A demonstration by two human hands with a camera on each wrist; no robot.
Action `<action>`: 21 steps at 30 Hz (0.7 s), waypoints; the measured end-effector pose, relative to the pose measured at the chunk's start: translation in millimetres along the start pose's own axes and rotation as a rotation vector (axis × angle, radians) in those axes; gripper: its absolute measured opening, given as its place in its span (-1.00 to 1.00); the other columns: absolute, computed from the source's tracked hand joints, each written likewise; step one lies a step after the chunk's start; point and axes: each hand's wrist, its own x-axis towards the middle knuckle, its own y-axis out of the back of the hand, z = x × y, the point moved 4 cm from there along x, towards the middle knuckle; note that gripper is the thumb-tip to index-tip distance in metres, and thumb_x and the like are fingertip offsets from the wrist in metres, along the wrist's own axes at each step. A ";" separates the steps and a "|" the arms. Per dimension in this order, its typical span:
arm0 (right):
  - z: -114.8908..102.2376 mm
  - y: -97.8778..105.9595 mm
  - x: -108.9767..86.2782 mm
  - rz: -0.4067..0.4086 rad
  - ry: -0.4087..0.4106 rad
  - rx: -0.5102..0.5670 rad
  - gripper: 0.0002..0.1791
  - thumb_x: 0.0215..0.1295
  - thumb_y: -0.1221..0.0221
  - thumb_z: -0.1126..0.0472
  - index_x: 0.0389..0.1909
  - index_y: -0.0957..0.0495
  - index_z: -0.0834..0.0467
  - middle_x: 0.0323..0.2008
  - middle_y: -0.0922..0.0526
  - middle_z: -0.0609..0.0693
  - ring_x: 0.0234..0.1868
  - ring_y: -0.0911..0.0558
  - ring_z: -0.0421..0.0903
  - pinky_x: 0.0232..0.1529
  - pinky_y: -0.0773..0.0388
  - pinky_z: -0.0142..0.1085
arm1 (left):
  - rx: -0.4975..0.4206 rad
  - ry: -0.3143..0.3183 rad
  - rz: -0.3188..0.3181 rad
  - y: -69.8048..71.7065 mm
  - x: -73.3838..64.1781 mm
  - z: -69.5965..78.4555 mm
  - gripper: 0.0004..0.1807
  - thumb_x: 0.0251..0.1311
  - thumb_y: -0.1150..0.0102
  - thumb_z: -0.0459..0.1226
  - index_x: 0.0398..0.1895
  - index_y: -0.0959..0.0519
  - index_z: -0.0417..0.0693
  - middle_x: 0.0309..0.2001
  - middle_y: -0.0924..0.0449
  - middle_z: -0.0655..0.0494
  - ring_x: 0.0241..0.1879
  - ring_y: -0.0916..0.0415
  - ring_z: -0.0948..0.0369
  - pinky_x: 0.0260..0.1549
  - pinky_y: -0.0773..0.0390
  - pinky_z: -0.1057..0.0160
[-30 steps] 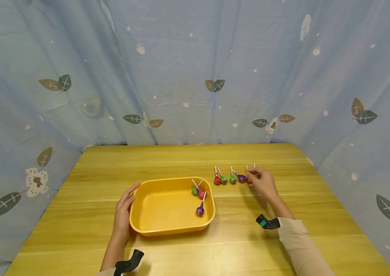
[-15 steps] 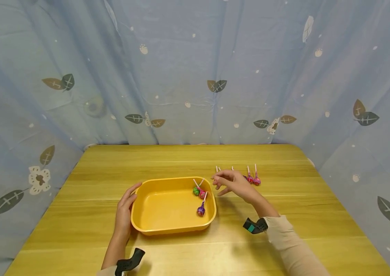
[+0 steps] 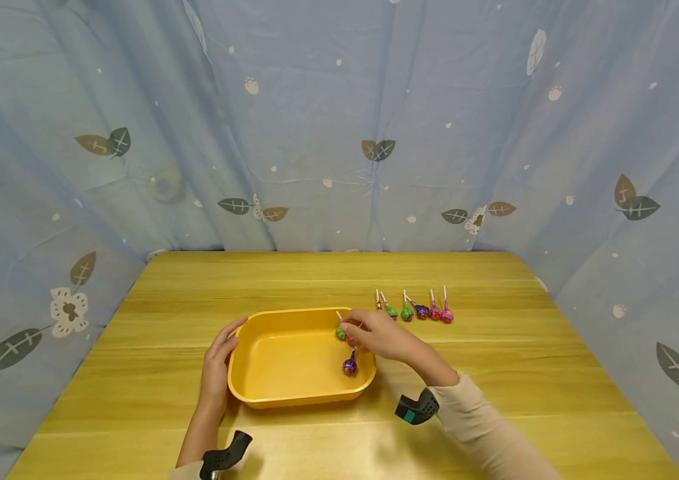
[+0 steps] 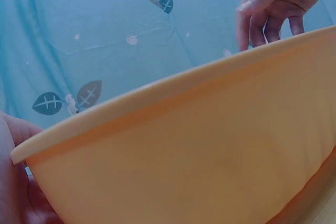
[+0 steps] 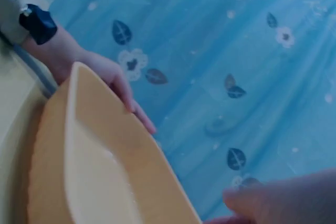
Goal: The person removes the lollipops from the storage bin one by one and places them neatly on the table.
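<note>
My left hand (image 3: 215, 367) rests along the outside of the left wall of a yellow plastic bin (image 3: 267, 404), fingers fairly straight at the rim. Over the bin's right end is my right hand (image 3: 384, 337), its bent fingers reaching down among the lollipops there. In the left wrist view the thumb and fingers of this right hand (image 4: 286, 1) stand apart, the fingertips partly behind the rim. A green lollipop (image 3: 341, 333) and a partly covered pink lollipop (image 3: 351, 341) lie right at the fingertips. Just in front lies a purple lollipop (image 3: 349, 367), its stick partly hidden.
Several lollipops form a row on the wooden table (image 3: 495, 373) behind and right of the bin, among them a purple lollipop (image 3: 421, 311) and a pink lollipop (image 3: 447, 315). A blue patterned curtain (image 3: 327, 133) surrounds the table.
My right hand has left the right end of the lollipop row, where a red and a pink lollipop now show, and moved left over the bin. The left hand stays at the bin.
</note>
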 end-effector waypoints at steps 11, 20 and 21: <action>-10.1 -32.1 18.8 -0.052 -0.248 -0.323 -0.50 0.49 0.20 0.38 0.40 -0.08 0.38 -0.59 -0.51 0.05 -0.70 -0.32 -0.21 -0.66 -0.22 -0.38 | -0.001 -0.016 -0.007 0.0 1.3 0.1 -0.54 0.54 0.29 -0.17 0.39 -0.30 -0.12 0.35 -0.25 0.00 0.23 -0.30 0.06 0.08 -0.43 0.34; -2.3 -53.3 24.2 0.014 -0.175 -0.207 -0.55 0.44 0.02 0.36 0.31 -0.23 0.34 -0.57 -0.44 0.00 -0.64 -0.31 -0.18 -0.58 -0.27 -0.36 | 0.007 -0.021 -0.018 -1.4 0.8 -1.0 -0.53 0.54 0.29 -0.17 0.40 -0.28 -0.15 0.34 -0.26 -0.03 0.22 -0.31 0.01 0.06 -0.45 0.32; -2.2 -54.2 24.8 0.020 -0.159 -0.181 -0.58 0.44 0.02 0.35 0.27 -0.27 0.33 -0.57 -0.46 0.00 -0.63 -0.33 -0.18 -0.55 -0.29 -0.35 | 0.008 -0.020 -0.016 -1.2 0.9 -1.0 -0.53 0.54 0.29 -0.17 0.40 -0.29 -0.14 0.34 -0.26 -0.03 0.22 -0.32 0.01 0.06 -0.45 0.32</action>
